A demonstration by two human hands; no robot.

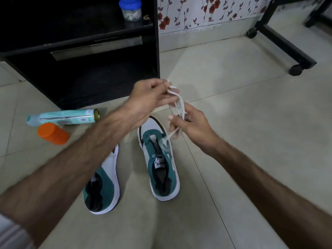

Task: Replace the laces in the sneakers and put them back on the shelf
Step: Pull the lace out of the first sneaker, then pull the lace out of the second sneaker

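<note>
Both hands are holding the white lace point(180, 106) above the right sneaker point(159, 159) on the floor: left hand point(152, 99) pinching an end, right hand point(193, 123) gripping the strand. Lace is running down to the front eyelets. Judgement: even both ends, keep it flat, then thread upward.

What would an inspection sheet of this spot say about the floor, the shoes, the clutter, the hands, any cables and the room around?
Surface: pale tiled floor.
Job's things: two teal-and-white sneakers on the floor; white lace runs from the right one.
Clutter: spray can lying down; orange container.
Hands: left hand and right hand both hold the lace.
Cables: nothing seen.
Surroundings: black shelf unit, blue-lidded jar, floral wall, wheeled black frame.
</note>
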